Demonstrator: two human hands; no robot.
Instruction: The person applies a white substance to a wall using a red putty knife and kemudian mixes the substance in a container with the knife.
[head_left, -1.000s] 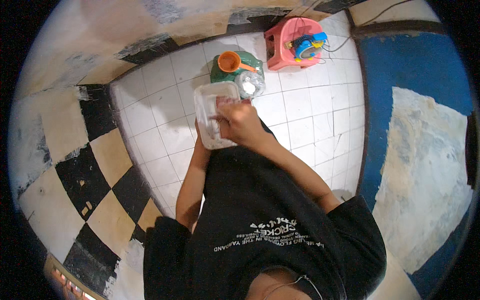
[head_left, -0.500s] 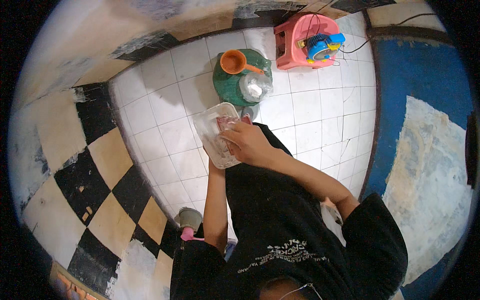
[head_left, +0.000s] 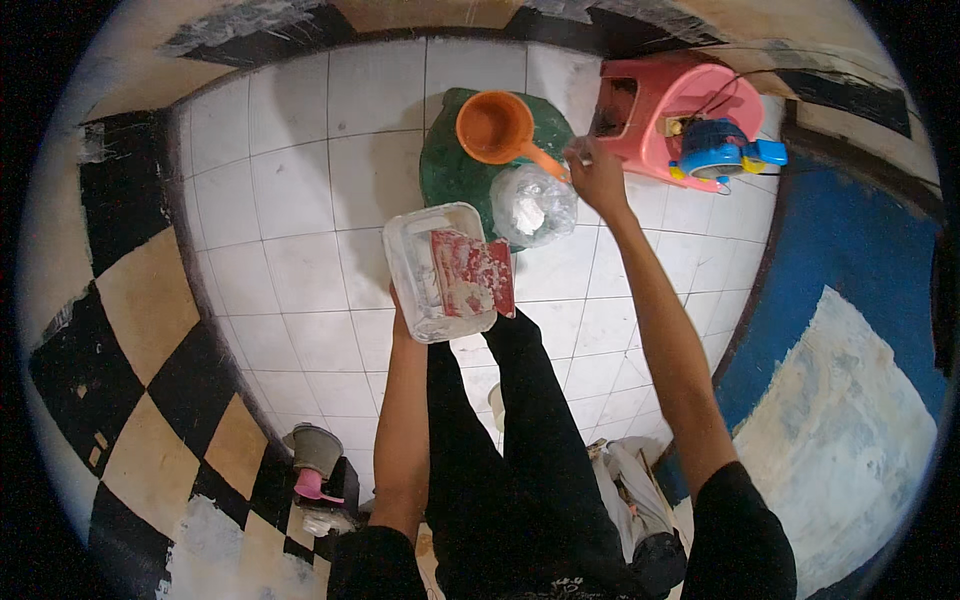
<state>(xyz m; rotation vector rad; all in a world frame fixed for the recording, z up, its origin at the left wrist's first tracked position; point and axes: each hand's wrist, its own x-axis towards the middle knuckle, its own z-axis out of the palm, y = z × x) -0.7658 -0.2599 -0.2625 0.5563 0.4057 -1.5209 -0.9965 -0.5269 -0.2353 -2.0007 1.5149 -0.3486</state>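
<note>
My left hand (head_left: pixel 399 304) is closed on a clear rectangular plastic tub (head_left: pixel 404 262) from beneath, its fingers mostly hidden. Across the tub lies a flat red scraper (head_left: pixel 470 272), smeared with white paste and jutting over the right side. My right hand (head_left: pixel 598 180) is stretched forward at the handle end of an orange dipper (head_left: pixel 496 127). Blur and the angle hide whether its fingers grip the handle. The dipper rests on a dark green, roughly round surface (head_left: pixel 445 175), beside a clear plastic bag (head_left: pixel 535 205) with white powder in it.
A pink plastic stool (head_left: pixel 640 110) at the far right bears a blue fan (head_left: pixel 715 148) with a cord. Near the left wall are a grey bucket (head_left: pixel 317 448) and a pink dipper (head_left: pixel 312 487). Checkered tiles line that wall; a blue surface (head_left: pixel 830 190) stands right.
My right hand has left the tub and scraper and reached forward and right to the orange dipper's handle. The red scraper now lies unheld across the tub. The view has shifted.
</note>
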